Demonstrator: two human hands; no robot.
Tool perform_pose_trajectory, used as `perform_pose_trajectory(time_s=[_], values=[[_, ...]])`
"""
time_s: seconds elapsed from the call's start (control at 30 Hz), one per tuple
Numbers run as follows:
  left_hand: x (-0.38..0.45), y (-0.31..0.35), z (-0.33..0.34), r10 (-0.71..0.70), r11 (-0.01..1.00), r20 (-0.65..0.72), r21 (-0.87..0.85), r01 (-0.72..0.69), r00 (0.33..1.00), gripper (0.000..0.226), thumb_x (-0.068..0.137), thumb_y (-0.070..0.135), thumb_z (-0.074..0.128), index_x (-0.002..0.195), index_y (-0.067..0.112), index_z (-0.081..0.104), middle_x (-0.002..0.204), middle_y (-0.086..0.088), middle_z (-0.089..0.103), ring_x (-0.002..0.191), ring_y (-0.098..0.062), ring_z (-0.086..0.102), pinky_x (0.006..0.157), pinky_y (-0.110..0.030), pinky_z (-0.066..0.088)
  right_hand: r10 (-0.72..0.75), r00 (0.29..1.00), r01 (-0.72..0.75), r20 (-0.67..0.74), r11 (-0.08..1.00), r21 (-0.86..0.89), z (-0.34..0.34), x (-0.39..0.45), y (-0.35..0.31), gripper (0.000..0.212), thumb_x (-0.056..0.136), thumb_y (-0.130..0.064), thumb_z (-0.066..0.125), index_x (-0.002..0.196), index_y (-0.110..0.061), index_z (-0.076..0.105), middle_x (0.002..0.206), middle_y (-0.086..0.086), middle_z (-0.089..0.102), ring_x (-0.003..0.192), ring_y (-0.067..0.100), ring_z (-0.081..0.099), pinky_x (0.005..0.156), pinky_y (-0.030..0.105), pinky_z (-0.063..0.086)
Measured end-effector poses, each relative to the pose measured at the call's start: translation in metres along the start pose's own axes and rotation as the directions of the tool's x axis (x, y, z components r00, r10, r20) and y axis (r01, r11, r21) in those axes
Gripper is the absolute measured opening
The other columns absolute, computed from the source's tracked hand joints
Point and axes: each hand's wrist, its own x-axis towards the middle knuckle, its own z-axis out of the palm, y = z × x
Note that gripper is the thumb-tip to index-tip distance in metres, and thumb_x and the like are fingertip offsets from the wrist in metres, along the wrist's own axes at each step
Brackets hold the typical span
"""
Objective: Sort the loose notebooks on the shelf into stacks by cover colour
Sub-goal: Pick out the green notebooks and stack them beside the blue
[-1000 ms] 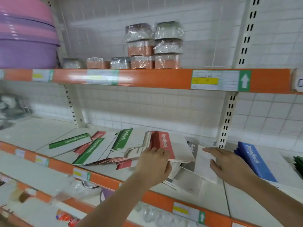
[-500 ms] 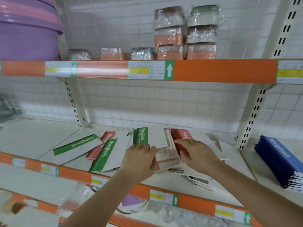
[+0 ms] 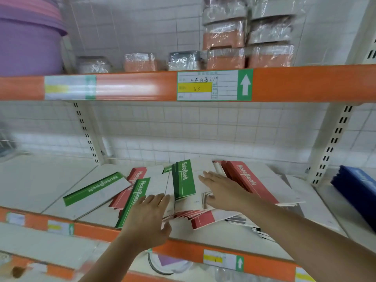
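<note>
**Both hands flat on the notebook pile**

The loose notebooks lie fanned across the middle shelf [image 3: 46, 180], just behind its orange front edge. The right hand [image 3: 221, 190] lies palm down on a green notebook [image 3: 184, 180] at the centre of the pile, its fingers [image 3: 205, 176] straight and released, pointing toward ten o'clock. At three o'clock from that hand, touching the same heap, sits a red notebook [image 3: 250, 182]. The left hand [image 3: 148, 218] rests at six o'clock of the pile near the shelf edge, fingers extended and loose over the white covers, grasping nothing. Another green notebook [image 3: 97, 189] lies apart at nine o'clock. A blue stack [image 3: 358, 186] stands well apart at three o'clock, past the upright.
</note>
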Motion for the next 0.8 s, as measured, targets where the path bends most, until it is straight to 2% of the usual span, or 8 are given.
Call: perform_pose_trajectory(time_s=[0.1,0.17,0.23,0.3,0.33,0.4,0.6,0.8], values=[[-0.002,-0.011,0.008,-0.003,1.0,0.075,0.016,0.002,0.997,0.079,0.044,0.049,0.07,0.113,0.012,0.07,0.102,-0.002,0.073,0.085,-0.02,0.071,0.071,-0.039,0.06,0.025,0.999,-0.025,0.034,1.0,0.0,0.003,0.013,-0.005,0.066,0.098,-0.026,0.039,0.154,-0.016,0.006,0.16,0.004,0.007,0.147,0.017,0.009,0.119,0.031,0.006],[-0.004,-0.017,0.015,-0.04,0.999,0.115,0.025,0.037,0.993,0.085,0.043,0.051,0.072,0.118,0.011,0.068,0.106,-0.004,0.073,0.089,-0.021,0.071,0.074,-0.039,0.06,0.022,1.0,-0.021,0.011,0.999,-0.035,0.003,0.016,-0.008,0.065,0.097,-0.025,0.043,0.153,-0.016,0.013,0.157,0.004,0.022,0.143,0.02,0.023,0.116,0.033,0.019],[-0.007,-0.019,0.019,-0.086,0.996,0.177,0.009,0.086,0.98,0.094,0.051,0.052,0.072,0.133,0.009,0.057,0.123,-0.008,0.066,0.105,-0.025,0.067,0.086,-0.042,0.055,0.021,1.0,-0.022,-0.015,0.997,-0.075,0.001,0.017,-0.01,0.063,0.096,-0.023,0.045,0.152,-0.017,0.019,0.149,0.005,0.039,0.134,0.022,0.036,0.105,0.033,0.033],[-0.009,-0.019,0.023,-0.136,0.99,0.239,0.012,0.138,0.961,0.096,0.076,0.051,0.059,0.154,0.012,0.02,0.156,-0.011,0.031,0.138,-0.029,0.039,0.112,-0.045,0.034,0.014,0.999,-0.02,-0.053,0.994,-0.105,0.001,0.016,-0.011,0.059,0.095,-0.019,0.046,0.15,-0.017,0.026,0.135,0.006,0.051,0.123,0.022,0.044,0.095,0.033,0.04],[-0.009,-0.02,0.025,-0.15,0.989,0.262,0.036,0.146,0.953,0.093,0.085,0.05,0.05,0.156,0.015,0.001,0.162,-0.009,0.011,0.146,-0.028,0.021,0.118,-0.043,0.02,0.006,0.997,-0.014,-0.071,0.992,-0.126,0.002,0.015,-0.012,0.056,0.094,-0.017,0.046,0.148,-0.015,0.031,0.129,0.005,0.055,0.119,0.022,0.047,0.092,0.034,0.043],[-0.009,-0.021,0.027,-0.172,0.985,0.319,0.074,0.157,0.932,0.092,0.09,0.05,0.044,0.154,0.017,-0.015,0.163,-0.007,-0.006,0.149,-0.027,0.007,0.121,-0.041,0.009,-0.007,0.996,-0.008,-0.094,0.987,-0.159,0.004,0.013,-0.012,0.047,0.094,-0.016,0.046,0.141,-0.012,0.041,0.118,0.006,0.06,0.111,0.023,0.052,0.087,0.036,0.046],[-0.006,-0.024,0.033,-0.186,0.982,0.323,0.091,0.165,0.928,0.092,0.09,0.046,0.044,0.154,0.017,-0.015,0.163,-0.008,-0.006,0.146,-0.027,0.018,0.119,-0.039,0.017,-0.027,0.996,0.009,-0.088,0.98,-0.2,0.004,0.01,-0.003,0.04,0.088,-0.002,0.045,0.124,-0.014,0.059,0.106,0.003,0.063,0.101,0.022,0.054,0.081,0.037,0.048],[-0.002,-0.024,0.04,-0.18,0.984,0.251,0.033,0.177,0.951,0.085,0.093,0.038,0.05,0.155,0.013,-0.002,0.159,-0.003,0.02,0.136,-0.02,0.039,0.108,-0.029,0.038,-0.064,0.991,0.028,-0.115,0.957,-0.289,-0.004,-0.004,0.001,0.048,0.086,0.005,0.046,0.128,-0.015,0.055,0.107,0.004,0.059,0.1,0.021,0.049,0.07,0.032,0.042]])
